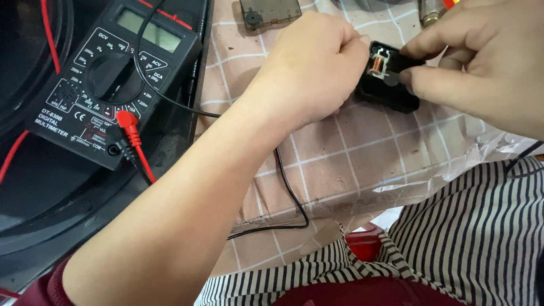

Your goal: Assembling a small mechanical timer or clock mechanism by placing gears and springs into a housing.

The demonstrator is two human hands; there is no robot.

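- The work surface is a checked cloth (pixel 362 153) in dusty pink with pale lines, under a crinkled clear plastic sheet (pixel 453 164); the person's striped garment (pixel 470 238) fills the lower right
- A black digital multimeter (pixel 113 79) lies well to the left on a dark surface, with its dial set and 1 red plug (pixel 127 120) seated in a lower socket; a black lead (pixel 289 192) runs from it across the cloth toward the hands, and a red lead (pixel 144 161) trails off lower left
- Judging by this, the meter is wired but no probe tip is visible at the part; the measuring itself looks not yet under way, and the handling of the part is the step in hand
- The left hand (pixel 311 68) is closed, fingers curled against the left side of the relay; the right hand (pixel 481 62) pinches it from the right, thumb and forefinger narrow on its top edge
- The small black relay (pixel 388 90) is held between both hands just above the cloth, upper centre-right; its cover looks open or off, showing a copper-coloured coil (pixel 375 67) and a pale metal contact piece
- A small grey-brown block (pixel 269 11) lies at the top edge, apart from the hands
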